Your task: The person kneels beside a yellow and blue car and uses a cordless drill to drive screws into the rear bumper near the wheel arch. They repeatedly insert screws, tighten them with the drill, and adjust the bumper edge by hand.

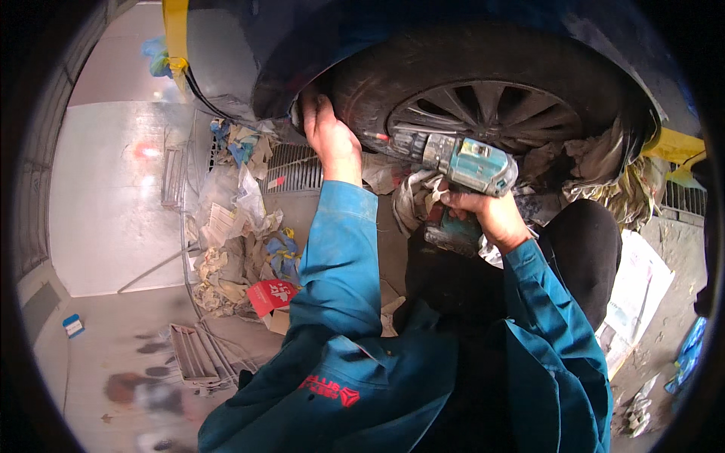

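Note:
A cordless drill (476, 163), teal and black with a battery at its base, is held by the grip in my right hand (491, 215). Its chuck points left, level with the lower part of a tyre (362, 90), and a thin bit with a reddish tip sticks out toward my left wrist. My left hand (334, 140) reaches up into the gap between the tyre and the dark blue wheel-arch edge (283, 87). Its visible fingers are stretched out; their tips are hidden in the gap, so whatever they touch there cannot be seen.
A dark multi-spoke rim (487, 113) fills the wheel. Crumpled masking paper (226, 264) and plastic litter the floor, with a red piece of card (272, 296) nearby. A floor grate (293, 167) runs beneath the car. Yellow tape (176, 34) hangs at upper left. My knee (585, 249) is close below the wheel.

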